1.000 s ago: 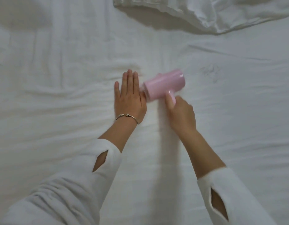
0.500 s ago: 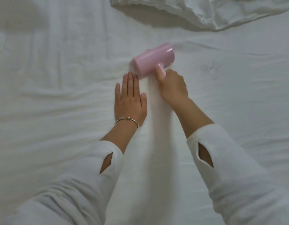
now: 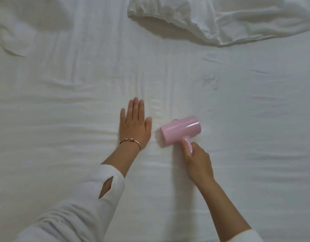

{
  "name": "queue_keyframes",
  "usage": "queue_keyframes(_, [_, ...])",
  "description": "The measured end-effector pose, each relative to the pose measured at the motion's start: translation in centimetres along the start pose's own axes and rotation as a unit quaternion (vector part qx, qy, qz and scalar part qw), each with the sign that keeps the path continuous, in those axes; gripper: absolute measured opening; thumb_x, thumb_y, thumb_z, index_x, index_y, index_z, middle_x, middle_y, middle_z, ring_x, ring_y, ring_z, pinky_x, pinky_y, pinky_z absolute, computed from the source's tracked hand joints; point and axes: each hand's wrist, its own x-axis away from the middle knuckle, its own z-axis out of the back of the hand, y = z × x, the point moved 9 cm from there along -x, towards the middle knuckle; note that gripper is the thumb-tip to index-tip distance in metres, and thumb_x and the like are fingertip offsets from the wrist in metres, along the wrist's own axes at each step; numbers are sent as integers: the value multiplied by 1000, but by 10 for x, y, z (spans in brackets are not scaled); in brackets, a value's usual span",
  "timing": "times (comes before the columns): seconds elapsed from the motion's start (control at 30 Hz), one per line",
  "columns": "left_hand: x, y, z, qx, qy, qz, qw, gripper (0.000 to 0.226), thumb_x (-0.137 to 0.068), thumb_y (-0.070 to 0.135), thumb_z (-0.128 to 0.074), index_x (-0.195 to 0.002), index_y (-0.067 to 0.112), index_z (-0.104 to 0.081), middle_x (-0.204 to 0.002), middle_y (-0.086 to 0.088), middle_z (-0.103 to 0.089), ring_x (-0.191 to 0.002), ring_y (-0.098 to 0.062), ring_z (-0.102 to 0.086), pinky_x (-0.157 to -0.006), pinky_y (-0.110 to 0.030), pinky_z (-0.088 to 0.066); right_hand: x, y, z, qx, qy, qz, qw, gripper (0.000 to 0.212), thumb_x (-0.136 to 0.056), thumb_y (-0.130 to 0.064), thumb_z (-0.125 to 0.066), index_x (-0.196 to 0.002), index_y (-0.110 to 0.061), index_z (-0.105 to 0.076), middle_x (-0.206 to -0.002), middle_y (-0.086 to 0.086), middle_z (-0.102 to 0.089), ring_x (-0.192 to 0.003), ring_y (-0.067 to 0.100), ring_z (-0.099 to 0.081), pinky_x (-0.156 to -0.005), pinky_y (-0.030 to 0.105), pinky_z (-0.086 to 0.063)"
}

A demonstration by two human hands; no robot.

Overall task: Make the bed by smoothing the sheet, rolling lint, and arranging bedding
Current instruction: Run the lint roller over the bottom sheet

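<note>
A white sheet covers the bed, creased in long ripples; no writing or brand shows on anything in view. At 7 o'clock a white sleeve with a slit near the cuff leads up to the left hand, just left of centre. It lies palm down on the sheet, fingers straight, close together and holding nothing, pointing to 12 o'clock. A thin bangle circles its wrist. Just right of it, near but apart, is the pink roller, its drum lying on the sheet and angled toward 2 o'clock. The right hand, at 5 o'clock from the drum, has its fingers closed around the roller's short handle. At 1 o'clock a bunched white duvet lies on the sheet, well apart from both hands.
</note>
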Motion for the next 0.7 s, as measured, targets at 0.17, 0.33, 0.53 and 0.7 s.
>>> queue_keyframes(0.17, [51,34,-19,-2,-26,39,999,65,-95,48,-5,-149,17,16,-157,-5,19,-145,-21,17,-117,-46,7,3,-6,41,-193,-81,47,977,42,-91,-58,-50,-83,-18,-59,-56,0,-56,-46,17,-49,-50,32,-41])
queue_keyframes(0.33, [52,90,-27,12,-30,71,997,61,-98,49,-8,-147,26,21,-157,1,22,-145,-19,18,-115,-48,5,-23,10,108,-111,-68,99,987,29,-91,-58,-49,-89,-32,-61,-80,-18,-70,-64,6,-66,-75,42,-54])
queue_keyframes(0.53, [-8,131,-11,63,-3,85,994,61,-101,36,-15,-150,13,12,-158,-1,18,-145,-14,15,-118,-39,7,-73,39,166,-51,-34,74,995,46,-85,-65,-48,-77,-22,-60,-61,1,-66,-53,19,-54,-59,38,-45])
queue_keyframes(0.7, [-48,128,-4,35,47,110,992,59,-101,34,-14,-150,12,10,-159,-4,14,-146,-16,12,-118,-40,5,-108,72,167,-2,-22,23,999,71,-78,-74,-50,-72,-4,-61,-64,9,-64,-54,20,-54,-57,33,-41])
